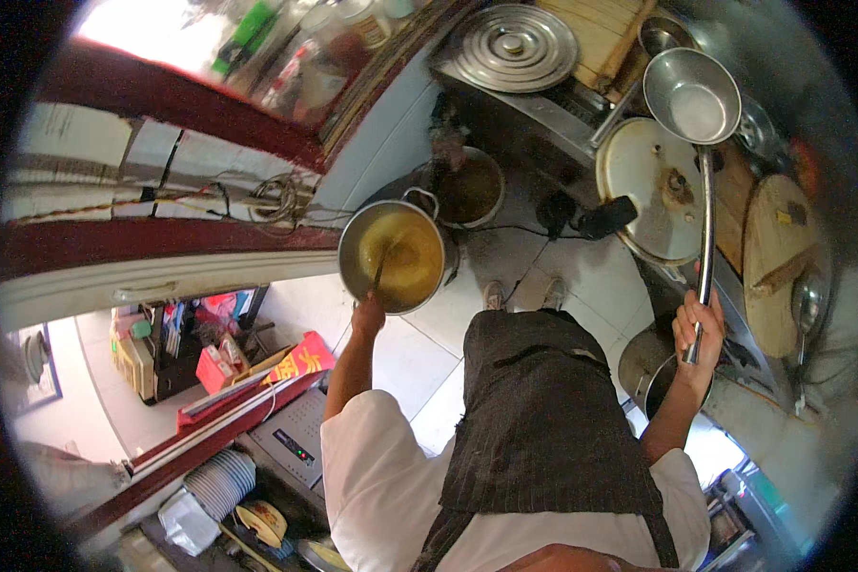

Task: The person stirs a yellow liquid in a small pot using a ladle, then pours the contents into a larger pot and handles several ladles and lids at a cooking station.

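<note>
My left hand (pixel 369 313) is closed round the thin dark handle of a stirring tool (pixel 380 270). The tool's far end dips into the yellow liquid of a deep metal pot (pixel 351 255), so its shape is hidden. Off to the right, my right hand (pixel 698 329) grips the long steel handle of a ladle (pixel 693 95). The ladle's round bowl points away from me, above a large white enamel lid (pixel 653 191), and looks empty from here.
Behind the metal pot stands a second pot (pixel 472 191) of dark liquid. A ridged steel lid (pixel 513 48) and wooden boards (pixel 777 248) lie along the worktop. Beside my right forearm is a tall pot (pixel 646 367). Stacked plates (pixel 221 484) sit at lower left.
</note>
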A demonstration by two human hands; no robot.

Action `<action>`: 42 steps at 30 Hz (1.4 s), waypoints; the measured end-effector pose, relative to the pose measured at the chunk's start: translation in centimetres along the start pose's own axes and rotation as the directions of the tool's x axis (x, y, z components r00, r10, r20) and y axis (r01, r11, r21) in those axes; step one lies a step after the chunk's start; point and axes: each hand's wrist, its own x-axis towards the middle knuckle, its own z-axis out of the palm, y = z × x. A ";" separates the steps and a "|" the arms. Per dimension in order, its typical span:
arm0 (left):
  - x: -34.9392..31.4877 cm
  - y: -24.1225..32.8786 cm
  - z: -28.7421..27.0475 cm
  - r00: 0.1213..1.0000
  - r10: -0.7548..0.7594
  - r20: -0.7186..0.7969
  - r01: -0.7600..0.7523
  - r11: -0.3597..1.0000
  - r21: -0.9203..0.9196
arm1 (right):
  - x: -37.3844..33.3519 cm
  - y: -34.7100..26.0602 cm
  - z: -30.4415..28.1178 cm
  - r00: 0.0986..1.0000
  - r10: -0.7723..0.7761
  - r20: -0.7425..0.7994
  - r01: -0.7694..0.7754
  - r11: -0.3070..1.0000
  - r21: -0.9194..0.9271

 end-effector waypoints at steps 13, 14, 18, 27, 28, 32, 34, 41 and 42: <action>-2.9 5.9 -11.1 0.979 -0.153 0.134 0.192 0.912 -0.362 | -0.4 -0.1 -4.0 0.994 -0.065 -0.084 0.070 0.995 0.066; -2.2 4.2 -7.8 0.991 -0.134 -0.001 0.129 0.952 -0.279 | -0.3 -0.1 -4.0 0.995 -0.061 -0.081 0.066 0.996 0.061; -0.1 0.5 4.2 0.891 0.386 -0.237 -0.363 0.922 0.137 | -0.8 -0.2 -3.4 0.992 -0.074 -0.101 0.080 0.995 0.058; -0.7 4.2 -6.2 0.989 0.114 0.094 -0.099 0.984 -0.150 | -1.0 -0.8 -2.5 0.985 -0.126 -0.120 0.125 0.992 -0.012; -0.2 4.0 -6.3 0.984 0.165 -0.073 -0.169 0.984 -0.051 | -0.9 -0.8 -2.8 0.983 -0.132 -0.125 0.129 0.991 -0.030; -0.9 0.9 -1.2 0.993 -0.121 -0.002 0.119 0.980 -0.160 | -0.9 -1.1 -3.9 0.982 -0.129 -0.137 0.124 0.991 -0.043; -0.1 -0.8 2.9 0.980 0.158 0.117 -0.181 0.959 0.217 | -1.1 -1.0 -4.0 0.972 -0.142 -0.187 0.137 0.990 -0.040; 0.5 3.9 -5.7 0.939 0.341 0.031 -0.343 0.936 0.076 | -1.5 -1.0 -5.5 0.986 -0.147 -0.082 0.148 0.989 0.010; 1.3 3.3 -5.9 0.944 0.307 -0.119 -0.314 0.948 -0.048 | -1.4 -1.2 -5.7 0.985 -0.151 -0.084 0.155 0.987 0.034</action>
